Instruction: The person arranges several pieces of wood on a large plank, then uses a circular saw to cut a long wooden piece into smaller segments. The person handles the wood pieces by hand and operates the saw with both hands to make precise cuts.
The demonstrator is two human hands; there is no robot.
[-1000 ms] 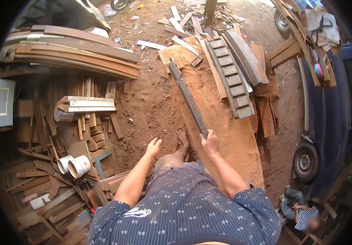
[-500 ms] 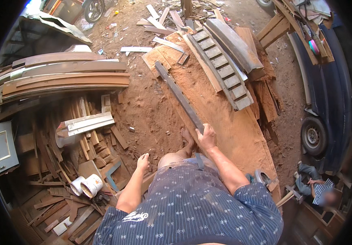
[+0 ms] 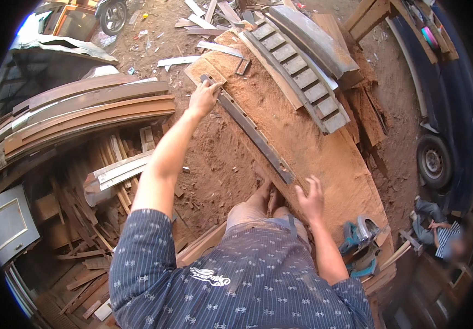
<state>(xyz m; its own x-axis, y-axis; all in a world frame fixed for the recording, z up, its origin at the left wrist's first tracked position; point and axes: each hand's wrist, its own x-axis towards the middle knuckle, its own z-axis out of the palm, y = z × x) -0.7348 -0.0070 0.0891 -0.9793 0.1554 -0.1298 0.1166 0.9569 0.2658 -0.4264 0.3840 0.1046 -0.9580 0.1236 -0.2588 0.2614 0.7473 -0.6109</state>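
A long, dark wooden bar (image 3: 251,134), notched along one edge, lies on the sawdusty board (image 3: 343,164). The left hand (image 3: 203,100) clamps its far end; the right hand (image 3: 311,200) has fingers apart.

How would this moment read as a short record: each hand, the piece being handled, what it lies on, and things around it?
Left hand: on the far end of the dark wooden bar; firmness of grip unclear
Right hand: open, off the bar, near its closer end
Support: bar lies along the left edge of the sawdust-strewn board
Nearby: slatted wooden piece, teal-and-silver tool
Background: dark blue vehicle
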